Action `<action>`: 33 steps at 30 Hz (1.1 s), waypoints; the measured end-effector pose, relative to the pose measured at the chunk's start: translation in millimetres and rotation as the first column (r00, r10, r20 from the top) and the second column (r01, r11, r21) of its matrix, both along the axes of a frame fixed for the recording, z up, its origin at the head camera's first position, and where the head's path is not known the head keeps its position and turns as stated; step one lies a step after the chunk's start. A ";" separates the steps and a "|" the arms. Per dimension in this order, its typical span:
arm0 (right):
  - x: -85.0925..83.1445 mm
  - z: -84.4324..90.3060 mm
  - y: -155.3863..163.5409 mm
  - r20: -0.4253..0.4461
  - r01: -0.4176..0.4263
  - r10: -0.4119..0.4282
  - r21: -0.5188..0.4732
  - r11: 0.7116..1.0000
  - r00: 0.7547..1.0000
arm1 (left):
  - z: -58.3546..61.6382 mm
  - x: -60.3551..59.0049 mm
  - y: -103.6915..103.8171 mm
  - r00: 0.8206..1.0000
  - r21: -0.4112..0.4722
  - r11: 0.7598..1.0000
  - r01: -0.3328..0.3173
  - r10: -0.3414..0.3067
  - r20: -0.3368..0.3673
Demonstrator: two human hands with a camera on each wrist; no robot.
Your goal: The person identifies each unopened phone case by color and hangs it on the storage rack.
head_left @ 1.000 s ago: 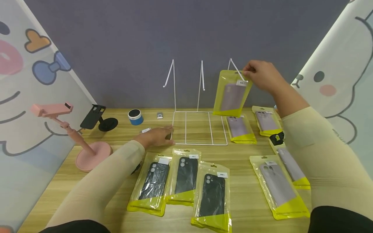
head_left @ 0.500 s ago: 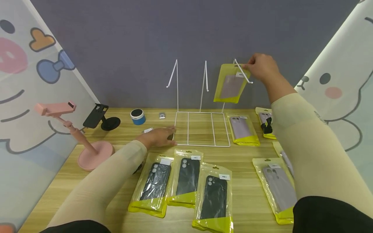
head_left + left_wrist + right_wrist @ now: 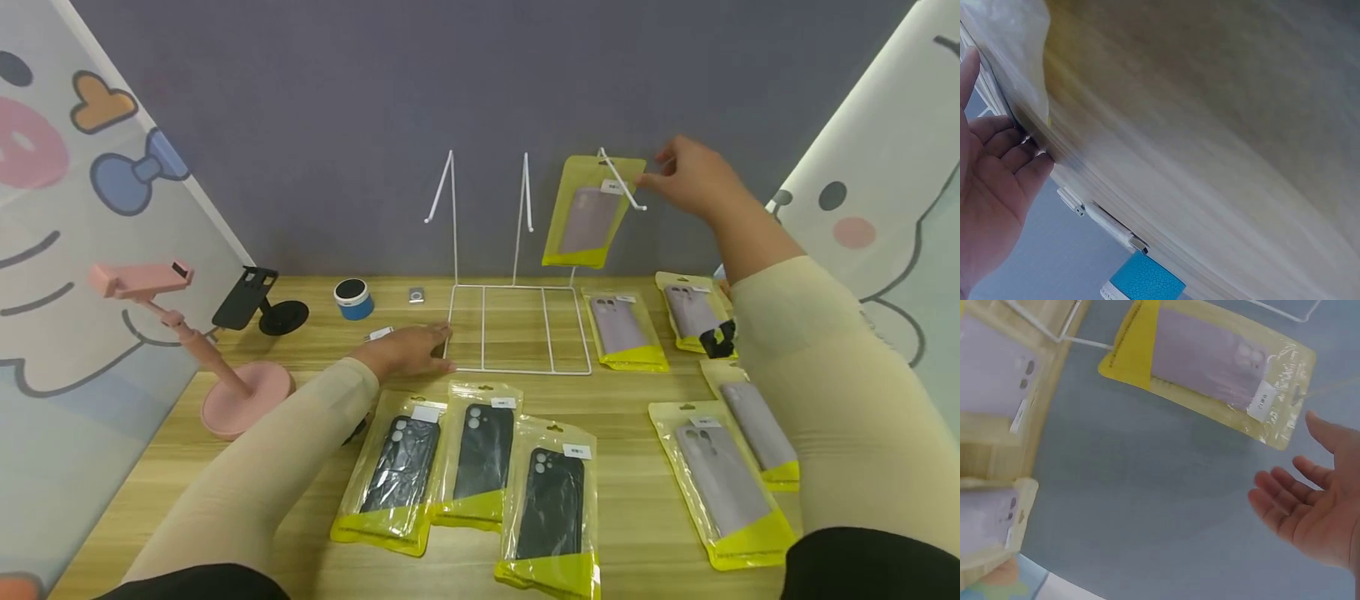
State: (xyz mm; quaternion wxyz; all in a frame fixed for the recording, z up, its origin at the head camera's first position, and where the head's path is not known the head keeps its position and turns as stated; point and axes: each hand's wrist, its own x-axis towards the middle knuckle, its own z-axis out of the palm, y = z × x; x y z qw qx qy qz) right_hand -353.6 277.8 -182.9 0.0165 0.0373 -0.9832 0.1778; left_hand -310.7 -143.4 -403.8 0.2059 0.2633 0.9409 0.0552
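Has the right hand (image 3: 693,175) at upper right of the head view, with fingers parted and lightly bent and the thumb tip just beside the edge of a hanging bag (image 3: 592,212), separated by a narrow gap in the right wrist view. Hangs by the top hole on the rightmost white hook (image 3: 620,182), with a lilac case and a white label showing through clear plastic. Has the left hand (image 3: 408,350) left of centre, with fingers gently extended and thumb set apart, resting at the left edge of the wire base (image 3: 517,372). Includes, at lower centre, three bags with dark cases (image 3: 480,454), laid side by side on the wooden table (image 3: 615,492). Takes in, from right of centre toward lower right, four bags with lilac cases (image 3: 723,475). Shows, beyond the left hand, a white plug-like piece (image 3: 379,333), a blue-and-white cylinder (image 3: 354,302) and a small grey square (image 3: 416,295). Shows, farther left, a black stand (image 3: 285,318) and a pink stand (image 3: 247,400).
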 end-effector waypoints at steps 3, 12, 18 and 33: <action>18.7 -7.0 6.7 0.053 -0.073 0.070 0.055 0.996 0.996 | 0.2 -1.4 -2.2 1.000 0.000 1.000 0.003 -0.003 0.001; 83.3 -82.7 31.1 0.146 -0.293 0.283 0.053 0.955 0.948 | -0.9 -6.9 -5.2 1.000 0.008 1.000 0.011 -0.011 -0.003; 111.3 -148.1 56.3 0.293 -0.389 0.367 0.020 0.921 0.883 | -4.8 -11.1 -6.0 1.000 0.017 1.000 0.009 -0.009 0.001; 128.0 -203.2 68.6 0.411 -0.462 0.396 0.073 0.884 0.821 | -3.1 -10.2 -5.6 1.000 -0.003 1.000 0.024 -0.024 -0.001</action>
